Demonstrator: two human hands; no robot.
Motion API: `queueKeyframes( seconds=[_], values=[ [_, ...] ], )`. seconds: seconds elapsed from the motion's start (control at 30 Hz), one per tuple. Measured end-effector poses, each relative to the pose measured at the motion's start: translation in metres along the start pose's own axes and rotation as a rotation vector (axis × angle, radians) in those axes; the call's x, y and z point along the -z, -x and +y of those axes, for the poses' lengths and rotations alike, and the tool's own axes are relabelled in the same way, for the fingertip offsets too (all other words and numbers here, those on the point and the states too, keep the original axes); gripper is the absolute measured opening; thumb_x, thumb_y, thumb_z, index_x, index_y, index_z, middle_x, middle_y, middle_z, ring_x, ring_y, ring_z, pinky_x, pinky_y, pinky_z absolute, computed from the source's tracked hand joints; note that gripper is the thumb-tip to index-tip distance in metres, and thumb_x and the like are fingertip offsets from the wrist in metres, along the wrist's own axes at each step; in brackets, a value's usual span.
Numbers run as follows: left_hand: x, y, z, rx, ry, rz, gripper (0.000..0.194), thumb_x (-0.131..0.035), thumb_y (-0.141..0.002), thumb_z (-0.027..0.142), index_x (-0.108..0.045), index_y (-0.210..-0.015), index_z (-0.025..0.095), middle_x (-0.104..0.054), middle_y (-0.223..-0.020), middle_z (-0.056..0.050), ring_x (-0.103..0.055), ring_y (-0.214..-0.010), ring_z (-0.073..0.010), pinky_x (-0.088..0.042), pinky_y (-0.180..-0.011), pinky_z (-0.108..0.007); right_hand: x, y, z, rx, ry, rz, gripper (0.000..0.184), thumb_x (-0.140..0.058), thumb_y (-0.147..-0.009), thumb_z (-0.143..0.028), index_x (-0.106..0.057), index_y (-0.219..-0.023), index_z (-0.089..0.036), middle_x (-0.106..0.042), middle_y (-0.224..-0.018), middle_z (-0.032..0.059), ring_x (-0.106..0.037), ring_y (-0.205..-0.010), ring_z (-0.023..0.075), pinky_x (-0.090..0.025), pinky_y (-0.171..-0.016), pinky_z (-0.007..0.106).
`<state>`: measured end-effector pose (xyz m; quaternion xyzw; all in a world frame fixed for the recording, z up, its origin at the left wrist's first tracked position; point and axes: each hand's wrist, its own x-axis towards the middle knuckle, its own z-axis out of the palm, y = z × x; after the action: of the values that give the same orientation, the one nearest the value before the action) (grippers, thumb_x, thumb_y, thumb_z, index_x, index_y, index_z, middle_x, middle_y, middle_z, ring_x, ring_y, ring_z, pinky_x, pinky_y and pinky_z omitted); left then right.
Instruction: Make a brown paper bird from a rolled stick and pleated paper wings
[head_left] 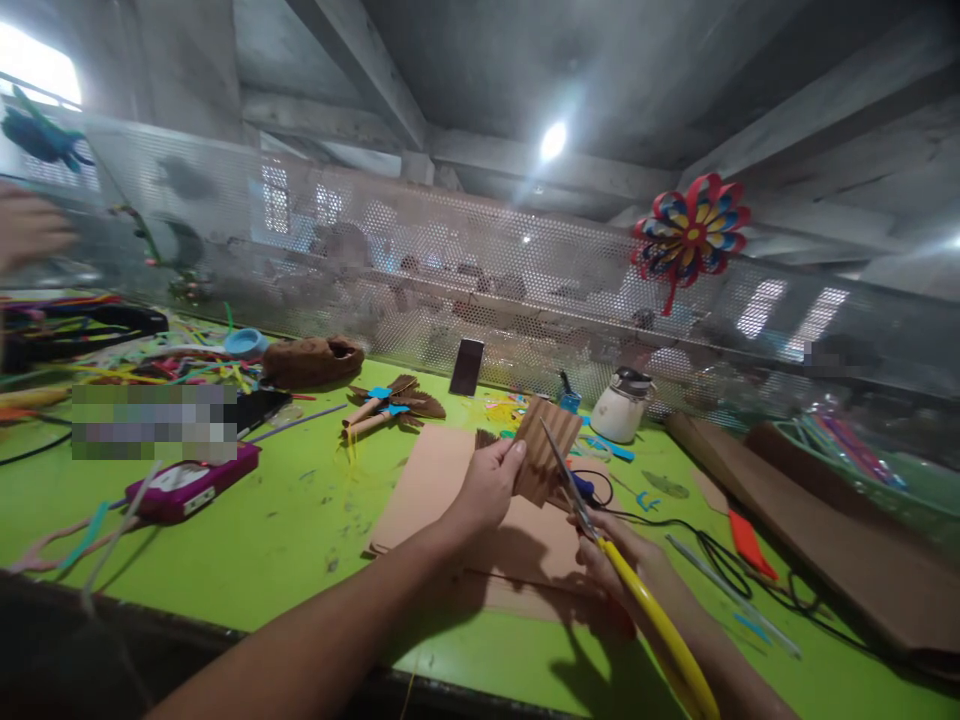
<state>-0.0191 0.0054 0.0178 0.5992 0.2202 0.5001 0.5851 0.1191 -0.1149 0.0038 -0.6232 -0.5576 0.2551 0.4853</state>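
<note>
My left hand is closed on the left side of a folded, corrugated brown cardboard piece, holding it upright above the green table. My right hand grips yellow-handled scissors, whose metal blades reach up across the cardboard's right edge. Under both hands a flat brown cardboard sheet lies on the table.
Nearby lie a brown craft figure with blue bands, a magenta box, coloured strips and straws, a white jar, a dark upright phone, black cable, and cardboard boards at right. A perforated screen with a paper pinwheel stands behind. Another person's hand shows at far left.
</note>
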Motion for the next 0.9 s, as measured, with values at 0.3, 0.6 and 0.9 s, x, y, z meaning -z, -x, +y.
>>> queueKeyframes(
  seconds=[0.3, 0.6, 0.9],
  values=[
    [-0.002, 0.003, 0.006, 0.020, 0.036, -0.034, 0.038, -0.055, -0.076, 0.048, -0.062, -0.079, 0.011, -0.060, -0.064, -0.003, -0.054, -0.065, -0.0173, -0.044, -0.064, -0.029, 0.005, 0.001, -0.002, 0.016, 0.072, -0.033, 0.051, -0.054, -0.073, -0.057, -0.061, -0.100, -0.014, -0.051, -0.059, -0.0005, -0.045, -0.049, 0.0112, -0.037, -0.045, 0.022],
    [-0.002, 0.003, 0.005, 0.062, 0.085, -0.044, 0.039, -0.056, -0.074, 0.049, -0.062, -0.080, 0.011, -0.063, -0.069, -0.005, -0.057, -0.067, -0.0185, -0.046, -0.066, -0.031, -0.003, 0.007, -0.005, -0.035, 0.042, 0.042, 0.060, -0.050, -0.070, -0.066, -0.060, -0.097, -0.013, -0.046, -0.052, -0.0036, -0.036, -0.038, 0.0075, -0.028, -0.037, 0.021],
    [-0.003, 0.002, 0.005, 0.109, 0.178, -0.091, 0.041, -0.056, -0.075, 0.048, -0.060, -0.087, 0.009, -0.065, -0.074, -0.007, -0.061, -0.066, -0.0193, -0.049, -0.070, -0.036, -0.006, 0.011, -0.004, -0.088, -0.064, 0.083, 0.066, -0.054, -0.065, -0.070, -0.061, -0.095, -0.012, -0.044, -0.050, -0.0039, -0.035, -0.037, 0.0068, -0.028, -0.033, 0.019]
  ],
)
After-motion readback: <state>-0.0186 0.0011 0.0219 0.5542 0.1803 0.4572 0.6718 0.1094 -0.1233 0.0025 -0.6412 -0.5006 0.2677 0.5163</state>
